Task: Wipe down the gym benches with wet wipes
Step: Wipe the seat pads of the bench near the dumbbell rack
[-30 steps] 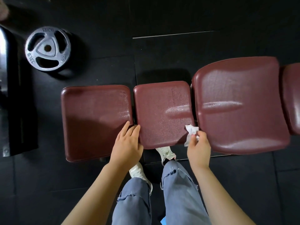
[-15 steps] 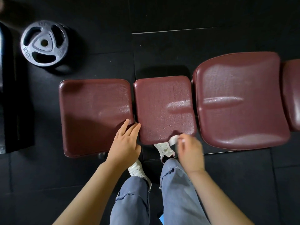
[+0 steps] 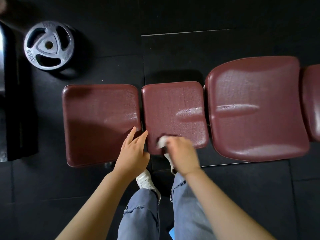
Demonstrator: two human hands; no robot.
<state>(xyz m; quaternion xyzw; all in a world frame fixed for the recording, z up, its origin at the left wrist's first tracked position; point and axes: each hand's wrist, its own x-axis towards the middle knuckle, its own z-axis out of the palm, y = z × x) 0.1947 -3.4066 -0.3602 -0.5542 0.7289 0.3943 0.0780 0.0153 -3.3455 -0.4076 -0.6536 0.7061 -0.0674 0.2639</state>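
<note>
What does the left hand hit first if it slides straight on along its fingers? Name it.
Probably nothing solid: the left hand lies on the left bench pad, fingers aimed up-right toward the gap beside the middle pad.

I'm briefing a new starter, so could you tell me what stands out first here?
A row of maroon bench pads runs across the dark floor. The right hand presses a white wipe on the middle pad's near edge; a grey weight plate lies far left.

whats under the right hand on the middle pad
A crumpled white wet wipe shows past the right hand, pressed on the middle pad near its front edge. The hand covers most of the wipe, and a white shoe shows below the pad.
</note>
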